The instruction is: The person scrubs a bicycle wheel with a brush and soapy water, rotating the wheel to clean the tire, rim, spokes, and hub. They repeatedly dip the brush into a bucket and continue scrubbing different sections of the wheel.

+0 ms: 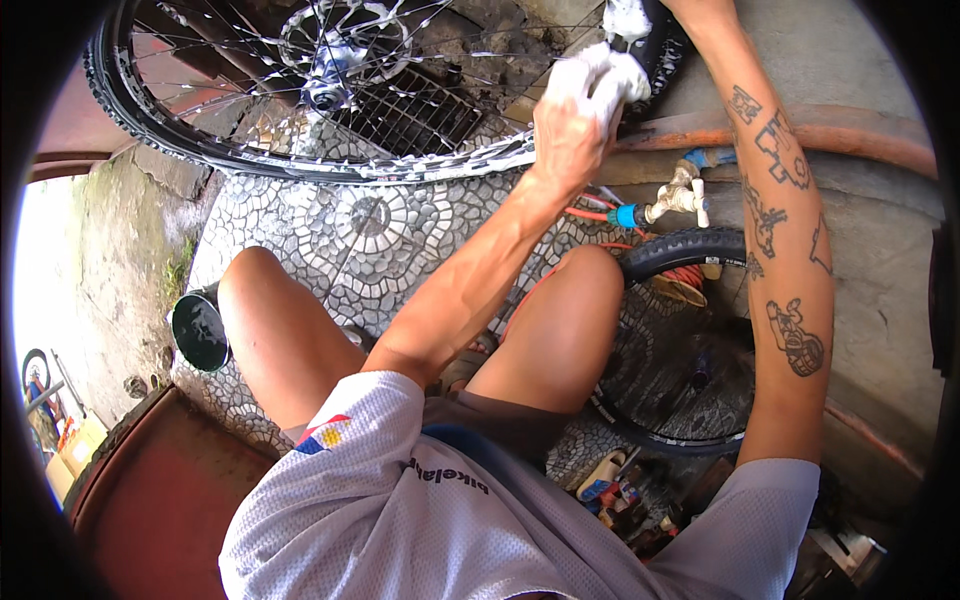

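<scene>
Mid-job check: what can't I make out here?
Head view:
Right hand: mostly cut off by the top edge.
Left hand: white lather hides the fingertips and any grip.
Upper wheel: top cut off by the same edge.
Lower wheel: right side hidden by the right arm.

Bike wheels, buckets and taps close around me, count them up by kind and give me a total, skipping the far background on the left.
Bike wheels: 2, the soapy wheel at the top and the lower wheel beside the right knee
Buckets: 1, the dark bucket
Taps: 1, the white tap
Total: 4
</scene>
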{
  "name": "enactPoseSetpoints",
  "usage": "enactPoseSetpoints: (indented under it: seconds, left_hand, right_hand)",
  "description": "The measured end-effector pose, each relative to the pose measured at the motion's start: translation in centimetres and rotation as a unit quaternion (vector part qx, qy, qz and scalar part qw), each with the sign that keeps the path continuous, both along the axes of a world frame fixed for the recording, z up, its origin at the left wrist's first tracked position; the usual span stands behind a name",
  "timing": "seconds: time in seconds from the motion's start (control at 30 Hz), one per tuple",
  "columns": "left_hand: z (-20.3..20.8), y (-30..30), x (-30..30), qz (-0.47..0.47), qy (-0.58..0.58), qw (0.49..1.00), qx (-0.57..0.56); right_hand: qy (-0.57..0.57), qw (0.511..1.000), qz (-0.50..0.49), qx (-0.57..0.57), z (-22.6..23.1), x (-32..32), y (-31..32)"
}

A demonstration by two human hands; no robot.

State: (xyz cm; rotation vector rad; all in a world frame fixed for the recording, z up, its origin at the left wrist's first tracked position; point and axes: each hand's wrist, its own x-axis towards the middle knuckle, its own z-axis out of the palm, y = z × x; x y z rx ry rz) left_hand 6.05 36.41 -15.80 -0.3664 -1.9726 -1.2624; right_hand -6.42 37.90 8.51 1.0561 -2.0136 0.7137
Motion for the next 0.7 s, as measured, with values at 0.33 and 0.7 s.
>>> enactPoseSetpoints:
  seconds: [0.33, 0.7]
  left_hand:
    - [7.9, -5.6, -6.2, 0.039, 0.169, 0.980, -0.100]
    - [15.0, -12.8, -6.0, -0.184, 0.128, 0.930, -0.290]
  right_hand:
    - [-0.044, 0.998, 0.029, -0.028, 0.8, 0.0, 0.2]
    - [-0.106, 0.994, -0.002, -0.025, 1.2, 1.0, 0.3]
